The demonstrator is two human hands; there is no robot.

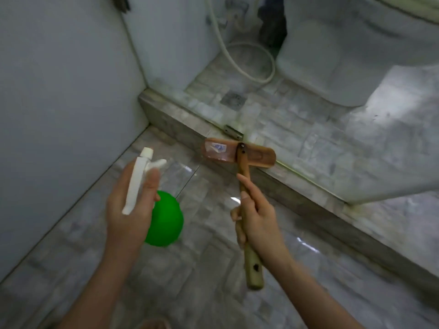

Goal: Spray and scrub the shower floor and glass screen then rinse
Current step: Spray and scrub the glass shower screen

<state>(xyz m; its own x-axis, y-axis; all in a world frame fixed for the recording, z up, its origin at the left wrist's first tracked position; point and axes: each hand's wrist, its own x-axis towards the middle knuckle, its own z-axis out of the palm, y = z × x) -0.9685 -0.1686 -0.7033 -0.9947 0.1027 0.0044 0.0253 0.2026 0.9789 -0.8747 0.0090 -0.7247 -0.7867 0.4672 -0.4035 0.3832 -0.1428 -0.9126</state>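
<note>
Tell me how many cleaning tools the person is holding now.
2. The green spray bottle is gripped in the left hand. The wooden brush is held by its handle in the right hand, its head over the shower step. None seems hidden.

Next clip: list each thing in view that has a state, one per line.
left hand: grips the spray bottle by its white head
spray bottle: held off the floor, nozzle pointing away
right hand: grips the brush handle
brush: held, head at the kerb; contact unclear
hose: looped on the shower floor
</note>
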